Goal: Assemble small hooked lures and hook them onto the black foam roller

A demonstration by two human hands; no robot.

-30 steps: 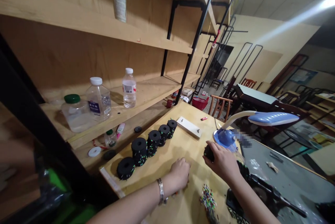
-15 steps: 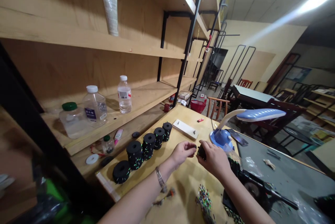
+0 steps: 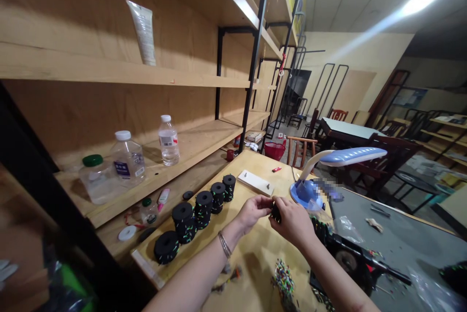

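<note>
My right hand [image 3: 292, 221] is closed around a small black round piece [image 3: 275, 212] held above the wooden board [image 3: 255, 253]. My left hand [image 3: 252, 211], with a bracelet on its wrist, meets it from the left, its fingertips pinched at the same piece. To the left of both hands a row of black foam rings stuck with coloured pins [image 3: 199, 211] stands along the board's edge. A heap of small coloured pins [image 3: 282, 280] lies on the board below my right forearm.
A blue desk lamp [image 3: 321, 175] stands just right of my hands. A small wooden block with two pegs [image 3: 254, 183] lies behind them. Water bottles [image 3: 168, 140] and jars [image 3: 127, 158] stand on the shelf at left. Dark tools lie on the grey table [image 3: 401, 239] at right. Chairs stand farther back.
My left hand has lifted off the board and come up to the piece in my right hand, and both hands have drawn together. The view has tilted slightly upward.
</note>
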